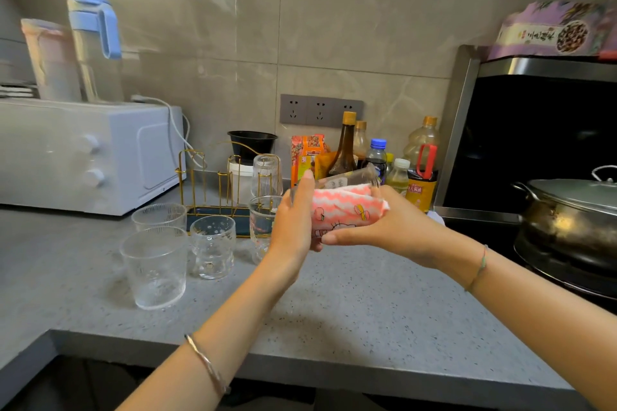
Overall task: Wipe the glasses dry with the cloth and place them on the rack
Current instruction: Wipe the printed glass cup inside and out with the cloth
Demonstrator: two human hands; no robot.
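A clear glass (347, 181) lies on its side in the air above the counter, held between both hands. My left hand (293, 220) grips its base end. My right hand (384, 222) presses a pink and white patterned cloth (342, 210) against the glass's underside. The gold wire rack (213, 183) stands behind, with one glass (266, 175) upside down on a peg. Several more glasses stand upright on the counter: a large ribbed one (155, 269), a dotted one (213, 245), one at the back (159, 217) and one (262, 227) partly hidden by my left hand.
A white microwave (86, 153) with two jugs on top fills the left. Sauce and oil bottles (384, 160) line the wall behind my hands. A lidded pot (571, 217) sits on the stove at right. The grey counter (350, 310) has its front edge close below my forearms.
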